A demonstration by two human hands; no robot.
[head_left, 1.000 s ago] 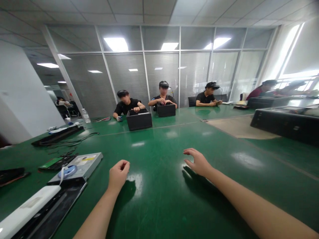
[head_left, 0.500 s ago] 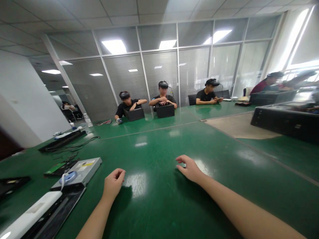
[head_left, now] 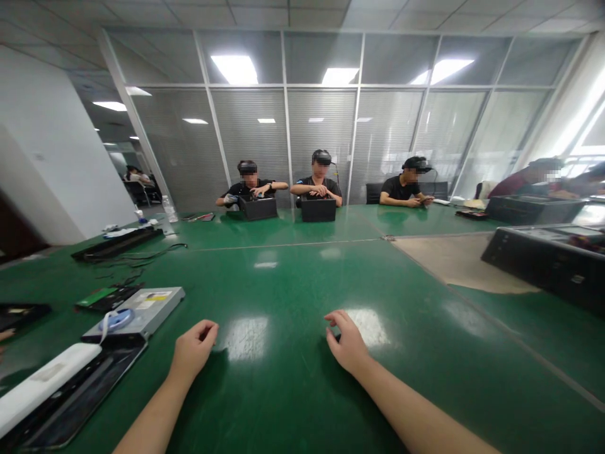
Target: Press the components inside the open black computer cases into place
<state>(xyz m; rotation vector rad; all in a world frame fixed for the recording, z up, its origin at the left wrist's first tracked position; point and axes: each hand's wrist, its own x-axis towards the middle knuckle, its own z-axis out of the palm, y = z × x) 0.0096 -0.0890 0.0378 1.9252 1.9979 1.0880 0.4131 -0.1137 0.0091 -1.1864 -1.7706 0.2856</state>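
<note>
My left hand (head_left: 193,348) rests on the green table (head_left: 278,403) with its fingers curled in towards the thumb, and nothing shows in it. Closest to it is a silver optical drive (head_left: 155,309) with a roll of blue tape (head_left: 116,320) on top. To the right, my right hand (head_left: 347,343) lies on the tabletop, thumb and fingers apart, holding nothing. A wide stretch of green surface separates the two hands, and neither touches any object.
At the left are a white power strip (head_left: 51,375), a black metal panel (head_left: 89,394), a green circuit board (head_left: 97,296) and cables (head_left: 155,252). Black computer cases (head_left: 543,268) stand at the right. Across the table, several people sit, two with black boxes (head_left: 319,210).
My view has levelled and turned slightly right. Both hands appear a little further left and lower, their poses much the same. The far-left co-worker's gloved hand has risen to the box.
</note>
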